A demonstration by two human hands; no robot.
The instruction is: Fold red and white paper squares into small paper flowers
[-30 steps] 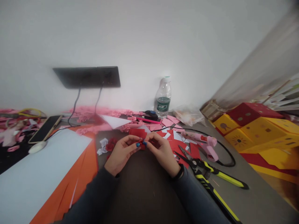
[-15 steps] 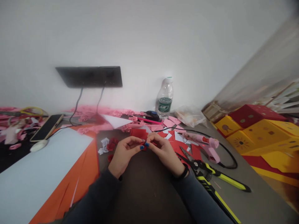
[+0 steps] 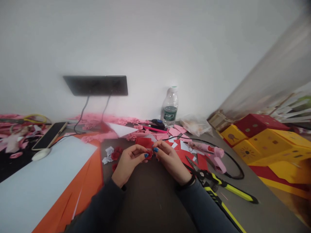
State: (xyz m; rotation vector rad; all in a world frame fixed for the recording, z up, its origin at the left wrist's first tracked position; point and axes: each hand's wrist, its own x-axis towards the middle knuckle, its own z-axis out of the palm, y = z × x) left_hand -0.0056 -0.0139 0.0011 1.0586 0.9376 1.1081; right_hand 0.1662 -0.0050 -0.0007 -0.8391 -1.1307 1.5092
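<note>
Left of the glue gun (image 3: 215, 159), my left hand (image 3: 128, 162) pinched red paper (image 3: 149, 156), but whether my right hand (image 3: 172, 161) gripped, I couldn't tell.

A flat grey tabletop (image 3: 150, 197) is strewn, beside the right hand (image 3: 173, 163), with flat red paper scraps (image 3: 183, 156); farther right, metal shears with yellow-and-black handles (image 3: 205, 175) and a pink glue gun (image 3: 218, 162) are laid. Left of the left hand (image 3: 130, 161), orange paper sheets (image 3: 91, 174) are spread.
</note>
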